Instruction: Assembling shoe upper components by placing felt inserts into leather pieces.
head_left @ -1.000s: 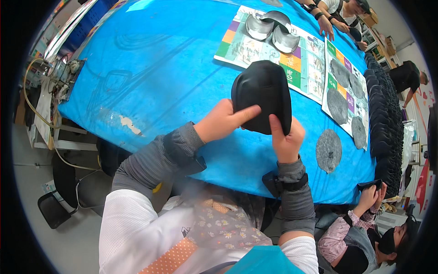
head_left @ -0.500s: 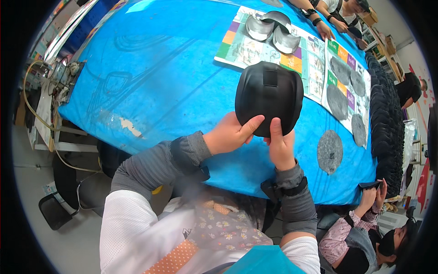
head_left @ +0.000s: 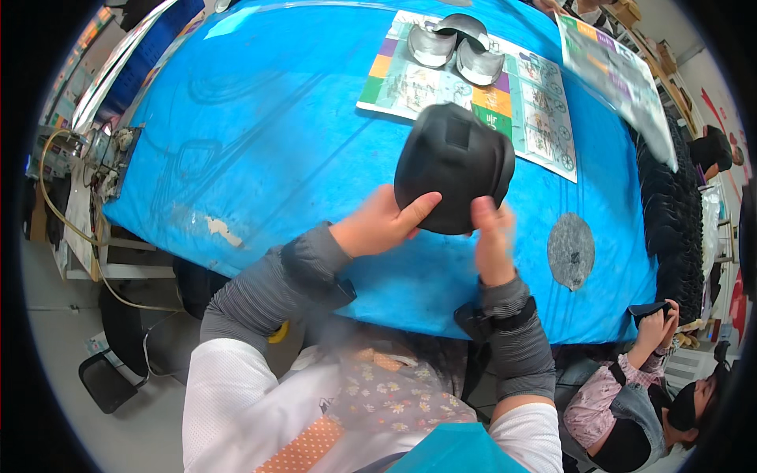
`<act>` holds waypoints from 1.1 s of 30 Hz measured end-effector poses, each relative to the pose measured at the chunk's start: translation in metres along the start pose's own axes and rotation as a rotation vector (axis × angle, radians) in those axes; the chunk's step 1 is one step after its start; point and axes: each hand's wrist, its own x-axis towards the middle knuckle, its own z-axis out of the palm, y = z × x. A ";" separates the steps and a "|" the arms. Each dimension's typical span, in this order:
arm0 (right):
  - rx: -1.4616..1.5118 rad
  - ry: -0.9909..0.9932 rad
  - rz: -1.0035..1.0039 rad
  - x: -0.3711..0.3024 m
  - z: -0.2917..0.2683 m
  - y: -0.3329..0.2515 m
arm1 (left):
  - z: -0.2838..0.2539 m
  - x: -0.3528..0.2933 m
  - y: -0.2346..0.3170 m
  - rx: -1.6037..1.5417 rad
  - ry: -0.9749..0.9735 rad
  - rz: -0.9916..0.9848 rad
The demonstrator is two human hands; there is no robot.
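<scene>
In front of me, above the blue-covered table, I hold up a black curved, moulded pad (head_left: 441, 177) with a small square patch near its top. My left hand (head_left: 378, 223) is closed on its lower left edge, thumb on the face and fingers behind. At the lower right edge my right hand (head_left: 494, 240), blurred by motion, has its thumb on the pad; its other fingers are partly hidden. Beyond the pad, several curved grey-black pieces (head_left: 475, 63) lie on a colourful printed board (head_left: 520, 118).
The blue table cover (head_left: 260, 150) bears a flat grey oval piece (head_left: 571, 252) to the right. A second printed board (head_left: 619, 63) is tilted up at the far right. Black stacked pieces (head_left: 666, 229) line the right edge, near a co-worker's hands (head_left: 656, 327) holding a dark piece.
The second printed board has been lifted and shifted toward the far right. The pad has turned slightly, and my right hand has moved a little on its edge.
</scene>
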 end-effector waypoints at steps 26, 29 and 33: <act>-0.047 -0.401 0.181 0.031 -0.058 -0.004 | -0.020 0.003 0.011 0.038 -0.282 -0.070; -0.130 -0.397 0.298 0.034 -0.059 -0.008 | -0.020 0.009 0.007 -0.008 -0.034 -0.053; -0.146 -0.339 0.214 0.034 -0.055 0.002 | -0.011 0.013 0.000 0.074 -0.043 0.090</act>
